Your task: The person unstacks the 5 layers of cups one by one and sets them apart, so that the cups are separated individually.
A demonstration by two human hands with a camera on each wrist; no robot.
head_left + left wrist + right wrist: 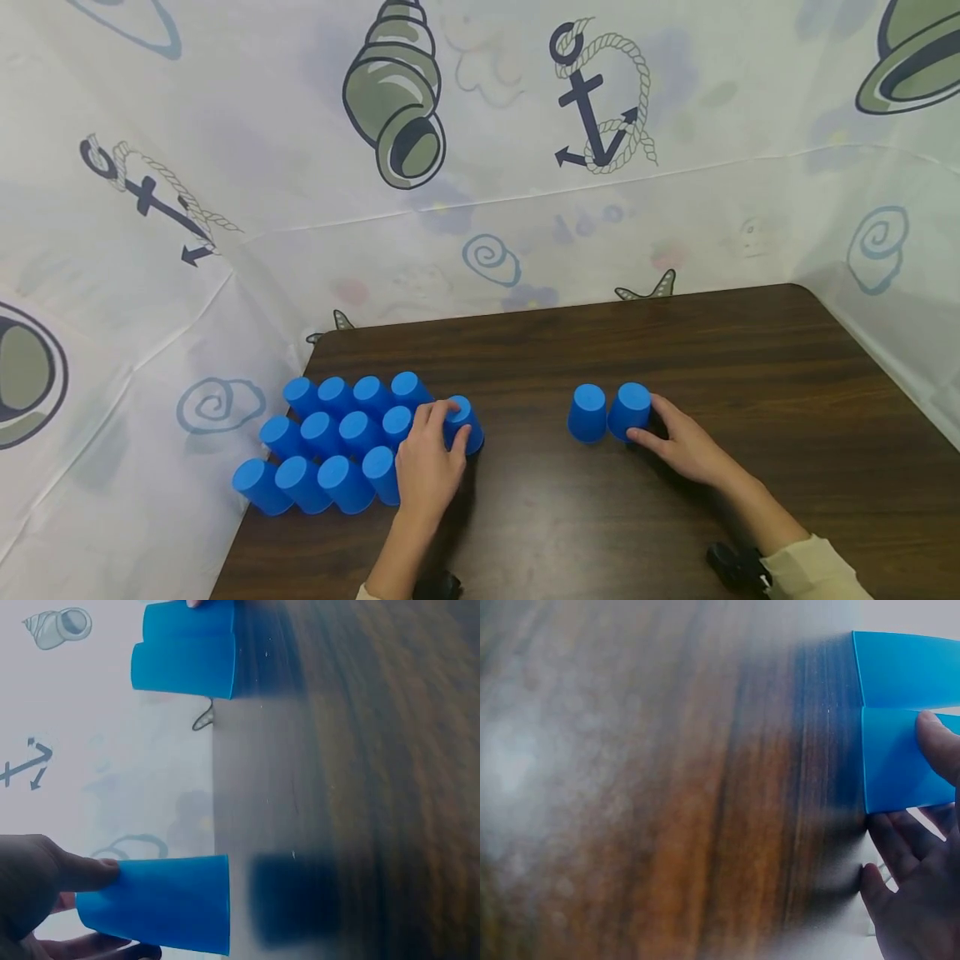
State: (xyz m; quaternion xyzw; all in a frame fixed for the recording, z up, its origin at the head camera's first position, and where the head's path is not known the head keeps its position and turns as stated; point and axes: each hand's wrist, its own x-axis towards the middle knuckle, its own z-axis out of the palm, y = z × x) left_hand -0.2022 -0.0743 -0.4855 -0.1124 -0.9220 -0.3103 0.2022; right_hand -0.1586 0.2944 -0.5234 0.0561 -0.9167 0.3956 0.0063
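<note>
My left hand (432,467) grips an upside-down blue plastic cup (463,423) between thumb and fingers, at the right end of a group of similar cups. In the left wrist view this held cup (161,904) is raised a little, its rim apart from its shadow on the table. Farther right, my right hand (692,446) holds another inverted blue cup (628,410) from its right side, thumb in front and fingers behind. That cup (904,761) stands rim-down on the table, side by side with one more blue cup (587,414).
Several inverted blue cups (321,433) stand in three rows on the left of the dark wooden table (555,517). Behind and beside the table hangs a pale sheet (495,183) printed with shells and anchors. A black device (735,567) sits by the right wrist.
</note>
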